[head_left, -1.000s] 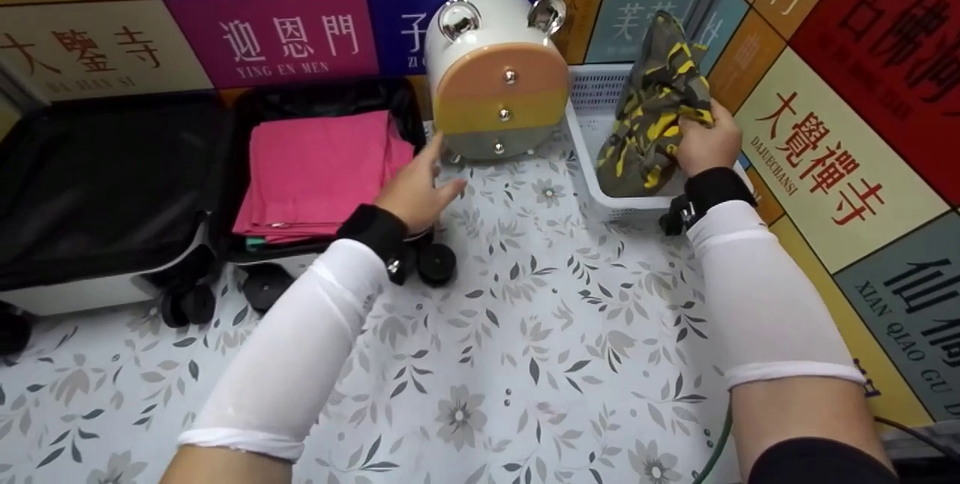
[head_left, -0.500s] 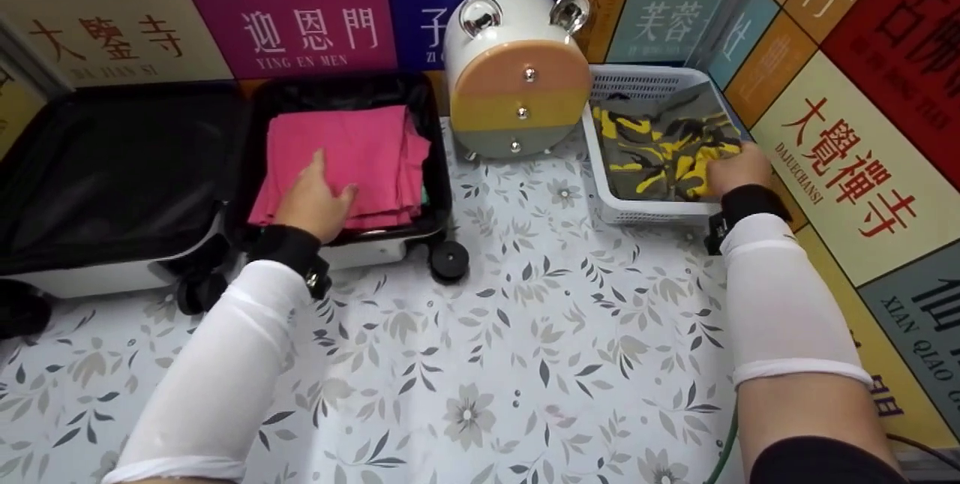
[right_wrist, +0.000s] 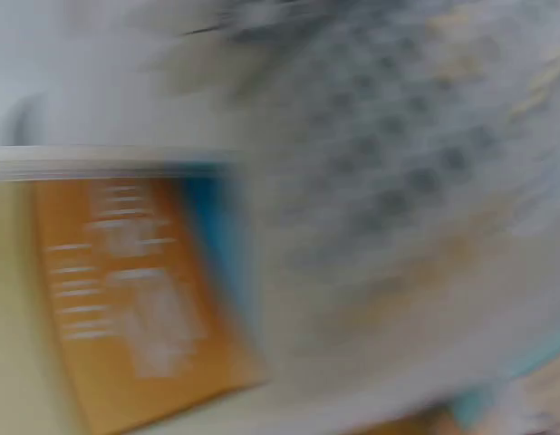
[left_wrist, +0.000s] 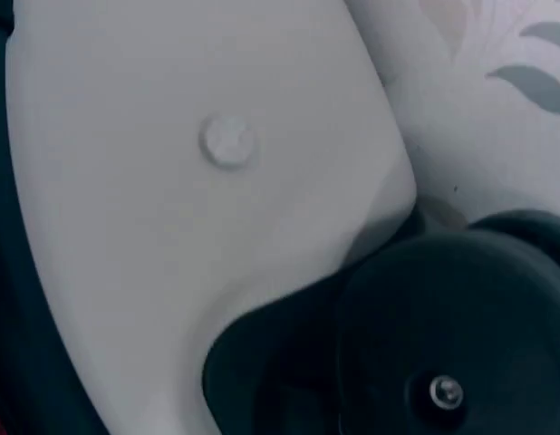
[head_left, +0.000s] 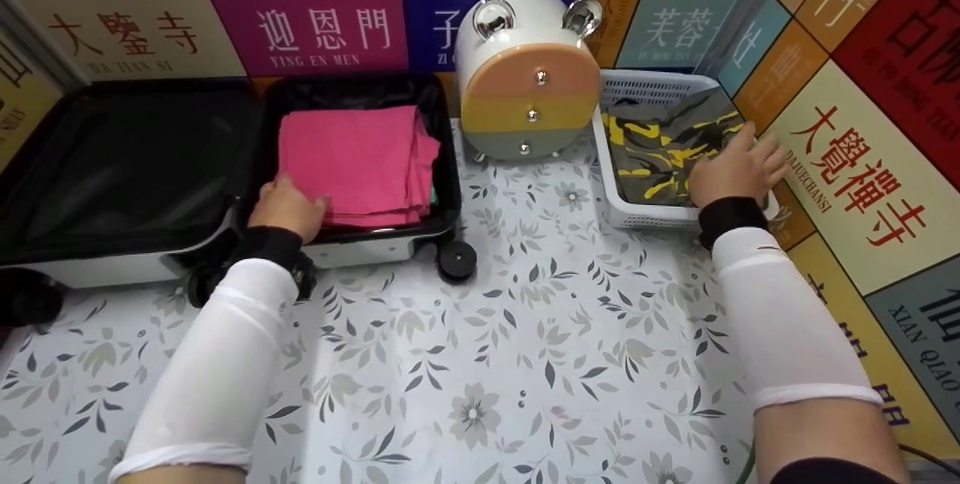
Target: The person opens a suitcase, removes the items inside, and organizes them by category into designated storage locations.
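The left hand (head_left: 285, 208) rests on the near left corner of the folded pink cloth (head_left: 352, 161), fingers bent down onto the fabric edge; whether they pinch it cannot be told from the head view. The pink cloth lies flat in the right half of the open black-lined white hard-shell suitcase (head_left: 142, 274), which sits on the floral-patterned surface (head_left: 480, 364) with its black caster wheel (head_left: 457, 260) just beside the near corner. The left wrist view shows only the suitcase's white shell (left_wrist: 171, 181) and a black wheel (left_wrist: 443, 344) at close range. The right hand (head_left: 733, 169) lies flat with fingers straight and spread on the camouflage garment in olive, black and yellow (head_left: 660, 157), pressing it without grasping. The garment lies inside the white perforated plastic basket (head_left: 652, 86), which stands against the tiled wall at the right (the right wrist view is too blurred to read). Between suitcase and basket stands a white cylindrical drawer unit with orange, yellow and grey fronts (head_left: 529, 86), just beside the basket.
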Tool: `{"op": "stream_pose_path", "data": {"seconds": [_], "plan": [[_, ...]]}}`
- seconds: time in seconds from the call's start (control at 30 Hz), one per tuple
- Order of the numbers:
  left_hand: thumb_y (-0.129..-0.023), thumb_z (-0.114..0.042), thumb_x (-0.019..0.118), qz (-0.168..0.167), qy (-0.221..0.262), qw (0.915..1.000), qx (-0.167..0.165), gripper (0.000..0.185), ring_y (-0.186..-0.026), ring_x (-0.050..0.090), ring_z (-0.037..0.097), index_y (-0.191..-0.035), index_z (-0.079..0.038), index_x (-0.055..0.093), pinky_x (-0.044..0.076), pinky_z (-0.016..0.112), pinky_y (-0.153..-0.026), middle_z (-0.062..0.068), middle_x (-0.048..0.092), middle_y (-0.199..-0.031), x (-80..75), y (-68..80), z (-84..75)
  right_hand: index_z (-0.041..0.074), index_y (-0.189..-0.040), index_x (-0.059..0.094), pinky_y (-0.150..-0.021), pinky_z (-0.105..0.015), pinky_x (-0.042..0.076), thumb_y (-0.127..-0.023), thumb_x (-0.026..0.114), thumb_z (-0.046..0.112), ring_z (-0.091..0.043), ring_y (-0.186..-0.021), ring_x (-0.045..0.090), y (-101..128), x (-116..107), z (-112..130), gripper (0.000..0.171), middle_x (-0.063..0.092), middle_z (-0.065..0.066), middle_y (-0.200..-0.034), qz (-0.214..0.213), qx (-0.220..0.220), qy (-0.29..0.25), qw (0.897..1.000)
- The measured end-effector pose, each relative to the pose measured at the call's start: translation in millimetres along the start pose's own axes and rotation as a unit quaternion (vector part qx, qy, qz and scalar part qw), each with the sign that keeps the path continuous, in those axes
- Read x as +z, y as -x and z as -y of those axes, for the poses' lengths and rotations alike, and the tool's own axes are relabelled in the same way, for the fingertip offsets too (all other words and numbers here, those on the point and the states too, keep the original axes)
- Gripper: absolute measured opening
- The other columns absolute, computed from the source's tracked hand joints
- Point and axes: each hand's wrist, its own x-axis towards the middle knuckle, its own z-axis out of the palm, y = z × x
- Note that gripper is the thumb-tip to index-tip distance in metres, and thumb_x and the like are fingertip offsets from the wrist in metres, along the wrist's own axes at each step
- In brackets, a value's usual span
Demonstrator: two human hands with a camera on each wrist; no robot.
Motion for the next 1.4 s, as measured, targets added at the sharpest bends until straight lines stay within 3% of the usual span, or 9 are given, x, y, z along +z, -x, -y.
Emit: {"op": "stream_pose_path", "data": {"seconds": [0.13, 0.27, 0.47, 0.57, 0.7, 0.93, 1.2, 1.3, 1.4], "plan": [[-0.104, -0.048, 0.053, -0.001, 0.000, 0.9999, -0.010, 0.091, -0.143, 0.040, 0.058, -0.162, 0.012, 0.017, 0.035, 0.066, -0.120, 0.044, 0.038, -0.155, -4.9, 1.1, 7.0, 0.002, -0.160, 0.037, -0.131, -0.059, 0.009, -0.104, 0.059, 0.029, -0.045, -0.157, 0.015, 35, 12, 66, 0.066, 0.021, -0.024, -0.171, -0.048, -0.119, -0.068, 0.989], [-0.103, -0.054, 0.053, -0.003, -0.008, 0.9999, -0.014, 0.092, -0.140, 0.041, 0.061, -0.161, 0.010, 0.022, 0.034, 0.066, -0.119, 0.042, 0.042, -0.153, -6.1, 1.3, 10.1, -0.001, -0.152, 0.048, -0.126, -0.052, 0.032, -0.103, 0.062, 0.024, -0.040, -0.147, 0.039, 90, 31, 140, 0.057, 0.043, -0.023, -0.160, 0.064, -0.201, -0.192, 0.959], [-0.102, -0.058, 0.053, -0.022, -0.009, 0.9993, -0.028, 0.094, -0.139, 0.041, 0.058, -0.163, 0.006, 0.023, 0.034, 0.065, -0.118, 0.039, 0.042, -0.155, 1.7, -2.4, 7.3, -0.002, -0.153, 0.047, -0.115, -0.040, 0.049, -0.105, 0.064, 0.028, -0.032, -0.136, 0.059, 149, 80, 232, 0.059, 0.057, -0.020, -0.150, 0.288, -0.096, -0.335, 0.892], [-0.102, -0.057, 0.054, -0.030, -0.003, 0.9989, -0.037, 0.094, -0.140, 0.041, 0.057, -0.163, 0.006, 0.021, 0.035, 0.065, -0.118, 0.038, 0.042, -0.156, 7.4, -4.3, 4.9, -0.002, -0.153, 0.048, -0.119, -0.038, 0.045, -0.105, 0.062, 0.033, -0.031, -0.140, 0.055, 159, 106, 259, 0.061, 0.058, -0.020, -0.151, 0.322, -0.054, -0.333, 0.885], [-0.103, -0.055, 0.054, -0.034, -0.002, 0.9985, -0.042, 0.094, -0.141, 0.040, 0.056, -0.164, 0.007, 0.018, 0.035, 0.065, -0.118, 0.037, 0.042, -0.156, 13.5, -5.2, 4.0, -0.003, -0.156, 0.044, -0.123, -0.037, 0.040, -0.104, 0.062, 0.036, -0.030, -0.147, 0.048, 162, 129, 277, 0.067, 0.051, -0.019, -0.159, 0.348, -0.025, -0.308, 0.885], [-0.102, -0.054, 0.058, -0.071, -0.006, 0.9969, -0.034, 0.090, -0.136, 0.043, 0.053, -0.162, 0.005, 0.025, 0.039, 0.064, -0.114, 0.034, 0.050, -0.151, 12.9, -3.9, 8.9, -0.005, -0.162, 0.028, -0.120, -0.040, 0.044, -0.104, 0.063, 0.033, -0.031, -0.146, 0.046, 158, 141, 289, 0.078, 0.041, -0.019, -0.165, 0.399, 0.004, -0.303, 0.865], [-0.102, -0.055, 0.057, -0.043, 0.008, 0.9973, -0.059, 0.098, -0.143, 0.041, 0.052, -0.166, 0.004, 0.011, 0.042, 0.066, -0.114, 0.033, 0.042, -0.159, 13.3, -8.4, 5.1, -0.005, -0.162, 0.029, -0.123, -0.036, 0.040, -0.103, 0.065, 0.031, -0.025, -0.148, 0.043, 155, 144, 289, 0.078, 0.040, -0.016, -0.165, 0.404, 0.022, -0.325, 0.855], [-0.102, -0.056, 0.055, -0.035, 0.002, 0.9970, -0.069, 0.101, -0.144, 0.040, 0.054, -0.166, 0.006, 0.007, 0.039, 0.065, -0.118, 0.035, 0.038, -0.160, 14.0, -9.6, 6.0, -0.004, -0.161, 0.031, -0.107, -0.029, 0.047, -0.102, 0.067, 0.032, -0.022, -0.117, 0.058, 156, 145, 290, 0.078, 0.054, -0.015, -0.144, 0.403, 0.025, -0.326, 0.855], [-0.102, -0.058, 0.053, -0.028, 0.002, 0.9965, -0.079, 0.103, -0.145, 0.040, 0.056, -0.166, 0.005, 0.004, 0.038, 0.065, -0.118, 0.037, 0.036, -0.161, 13.1, -9.4, 7.6, -0.004, -0.159, 0.034, -0.084, -0.028, 0.049, -0.102, 0.068, 0.031, -0.013, -0.080, 0.051, 156, 144, 290, 0.075, 0.054, -0.004, -0.104, 0.411, 0.036, -0.344, 0.844]]}}
